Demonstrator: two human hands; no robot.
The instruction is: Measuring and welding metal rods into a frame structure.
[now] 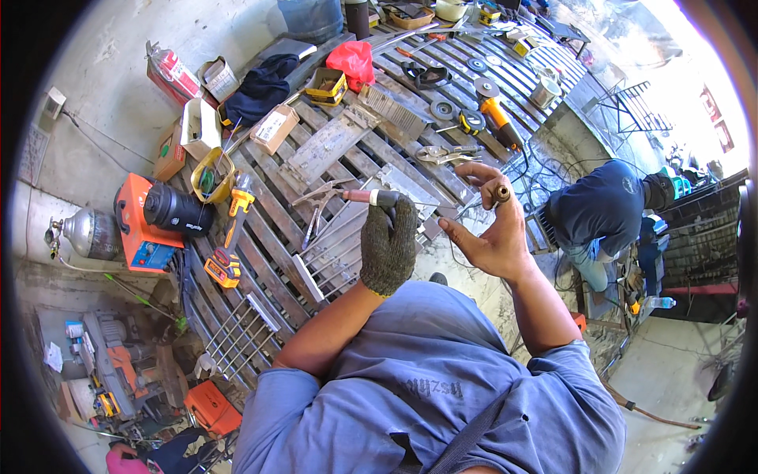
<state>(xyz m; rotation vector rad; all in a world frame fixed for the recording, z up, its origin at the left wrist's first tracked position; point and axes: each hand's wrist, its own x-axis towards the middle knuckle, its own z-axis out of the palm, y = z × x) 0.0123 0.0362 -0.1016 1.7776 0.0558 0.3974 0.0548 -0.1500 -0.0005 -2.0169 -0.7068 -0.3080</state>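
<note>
In my gloved left hand (388,246) is a welding torch (383,197) with a pink nozzle, held level over the slatted table. My bare right hand (499,241) is raised just to its right, thumb and forefinger apart. A small brass-coloured round fitting (502,193) sits among its curled fingers. Between the two hands a thin rod shows faintly; I cannot make out which hand has it. Left of the torch lie locking clamps (317,204). Beneath my hands is a barred metal frame (335,261), and locking pliers (448,154) lie beyond my right hand.
On the slatted table (359,162) are an angle grinder (501,122), a tape measure (472,121), grinding discs and a yellow cordless tool (237,213). An orange welding machine (140,225) stands left beside a gas cylinder (91,233). At right another person (600,209) bends low among cables.
</note>
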